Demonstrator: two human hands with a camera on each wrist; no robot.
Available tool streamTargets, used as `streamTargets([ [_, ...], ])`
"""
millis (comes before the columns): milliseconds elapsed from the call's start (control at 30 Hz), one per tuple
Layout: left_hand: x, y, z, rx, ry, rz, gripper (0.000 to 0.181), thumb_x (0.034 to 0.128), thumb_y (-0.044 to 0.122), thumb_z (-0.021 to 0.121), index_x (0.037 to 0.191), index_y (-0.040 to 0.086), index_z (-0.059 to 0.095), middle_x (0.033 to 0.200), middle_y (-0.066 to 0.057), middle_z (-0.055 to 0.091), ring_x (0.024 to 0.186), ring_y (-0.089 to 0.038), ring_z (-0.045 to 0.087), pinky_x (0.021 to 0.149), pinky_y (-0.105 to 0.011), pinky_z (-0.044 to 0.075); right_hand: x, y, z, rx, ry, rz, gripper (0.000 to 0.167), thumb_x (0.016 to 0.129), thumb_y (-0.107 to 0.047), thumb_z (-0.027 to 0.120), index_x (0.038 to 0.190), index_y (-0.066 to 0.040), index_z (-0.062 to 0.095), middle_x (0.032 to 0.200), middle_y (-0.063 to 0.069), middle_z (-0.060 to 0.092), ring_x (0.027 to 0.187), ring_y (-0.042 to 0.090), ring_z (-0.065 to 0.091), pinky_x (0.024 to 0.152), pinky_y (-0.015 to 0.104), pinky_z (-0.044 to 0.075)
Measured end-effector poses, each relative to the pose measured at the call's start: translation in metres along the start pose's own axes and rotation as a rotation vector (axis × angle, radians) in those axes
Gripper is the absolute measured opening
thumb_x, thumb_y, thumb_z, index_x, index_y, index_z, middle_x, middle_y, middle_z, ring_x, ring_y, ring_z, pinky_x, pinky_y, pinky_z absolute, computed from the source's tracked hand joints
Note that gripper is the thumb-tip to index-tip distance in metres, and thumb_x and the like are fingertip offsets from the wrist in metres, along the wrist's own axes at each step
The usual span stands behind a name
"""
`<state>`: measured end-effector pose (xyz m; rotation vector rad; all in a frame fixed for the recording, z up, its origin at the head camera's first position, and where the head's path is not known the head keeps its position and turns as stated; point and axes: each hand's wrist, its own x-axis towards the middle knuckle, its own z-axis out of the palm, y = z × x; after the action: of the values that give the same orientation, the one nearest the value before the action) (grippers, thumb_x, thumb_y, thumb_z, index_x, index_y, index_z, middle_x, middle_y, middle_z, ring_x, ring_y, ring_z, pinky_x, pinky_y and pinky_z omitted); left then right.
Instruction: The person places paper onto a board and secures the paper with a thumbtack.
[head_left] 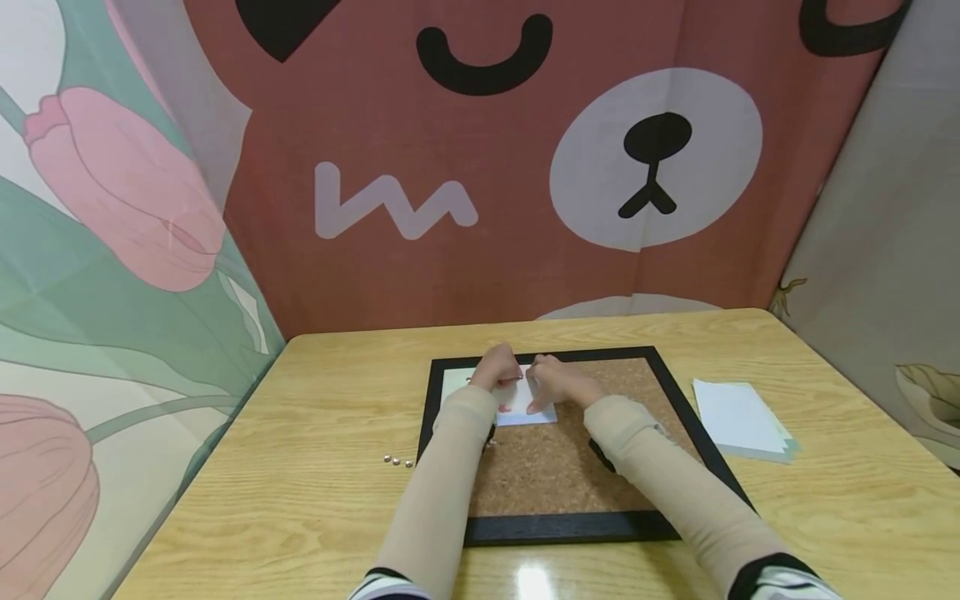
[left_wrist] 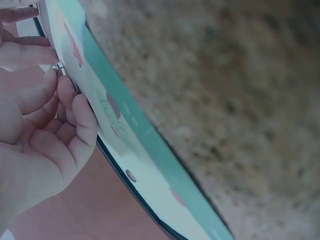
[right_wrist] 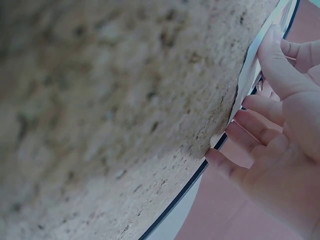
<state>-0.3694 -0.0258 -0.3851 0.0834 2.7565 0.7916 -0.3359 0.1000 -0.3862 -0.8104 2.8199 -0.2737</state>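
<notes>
My left hand [head_left: 497, 369] is at the top edge of a white card [head_left: 527, 418] with a reddish print, which lies on a cork board. Its curled thumb and fingers pinch a small shiny piece, seemingly a thumbtack [left_wrist: 57, 66], partly hidden by the fingertips. My right hand [head_left: 558, 382] rests over the card's right side, thumb on its face and fingers fairly straight and spread toward the board's top edge. Left of it lies a green-edged card [left_wrist: 145, 132] with a round metal tack [left_wrist: 131, 175] in it, partly behind my left hand.
The cork board [head_left: 570, 475] has a black frame [head_left: 570, 527] and lies on a wooden table [head_left: 322, 400]. Several silver thumbtacks [head_left: 397, 462] lie left of the board. A stack of cards [head_left: 738, 417] lies to its right. A printed curtain [head_left: 375, 275] hangs behind the table.
</notes>
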Motion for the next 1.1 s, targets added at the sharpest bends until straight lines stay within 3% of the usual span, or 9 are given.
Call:
streamTargets([
  [233, -0.002, 0.000, -0.002, 0.000, -0.005, -0.014, 0.038, 0.0832, 0.007, 0.059, 0.048, 0.009, 0.044, 0.042, -0.001, 0.031, 0.035, -0.011, 0.029, 0.036, -0.024, 0.028, 0.001, 0.000, 0.000, -0.011, -0.001, 0.009, 0.061, 0.071, -0.034, 0.074, 0.118, 0.000, 0.055, 0.115, 0.014, 0.047, 0.107, 0.030, 0.042, 0.087, 0.040, 0.038],
  [500, 0.000, 0.000, 0.000, 0.002, -0.006, -0.020, 0.035, 0.0848, 0.009, 0.059, 0.052, 0.006, 0.048, 0.043, -0.002, 0.034, 0.035, -0.012, 0.031, 0.036, -0.024, 0.029, 0.002, 0.000, 0.002, -0.012, -0.010, 0.024, 0.062, 0.071, -0.035, 0.074, 0.119, -0.001, 0.055, 0.116, 0.014, 0.047, 0.108, 0.029, 0.041, 0.087, 0.040, 0.038],
  [667, 0.012, -0.002, 0.003, -0.007, -0.023, -0.059, 0.031, 0.0837, 0.009, 0.060, 0.055, 0.004, 0.049, 0.050, -0.006, 0.041, 0.039, -0.015, 0.035, 0.039, -0.026, 0.032, 0.002, 0.001, 0.001, -0.022, -0.005, 0.024, 0.062, 0.071, -0.035, 0.074, 0.119, -0.002, 0.055, 0.116, 0.014, 0.047, 0.108, 0.029, 0.042, 0.086, 0.040, 0.038],
  [833, 0.025, -0.006, 0.008, -0.009, -0.038, -0.058, 0.023, 0.0816, 0.005, 0.060, 0.060, 0.000, 0.052, 0.057, -0.012, 0.048, 0.041, -0.017, 0.038, 0.041, -0.028, 0.035, 0.002, 0.000, 0.001, -0.025, -0.008, 0.033, 0.062, 0.071, -0.035, 0.074, 0.119, -0.002, 0.055, 0.116, 0.013, 0.047, 0.107, 0.029, 0.042, 0.086, 0.040, 0.038],
  [1100, 0.008, 0.001, 0.003, -0.029, -0.015, -0.073, 0.010, 0.0835, 0.006, 0.060, 0.077, -0.002, 0.057, 0.072, -0.013, 0.055, 0.038, -0.013, 0.036, 0.038, -0.024, 0.032, 0.002, -0.001, 0.002, -0.007, -0.010, 0.036, 0.063, 0.071, -0.035, 0.074, 0.120, -0.002, 0.054, 0.116, 0.013, 0.046, 0.108, 0.029, 0.041, 0.087, 0.040, 0.038],
])
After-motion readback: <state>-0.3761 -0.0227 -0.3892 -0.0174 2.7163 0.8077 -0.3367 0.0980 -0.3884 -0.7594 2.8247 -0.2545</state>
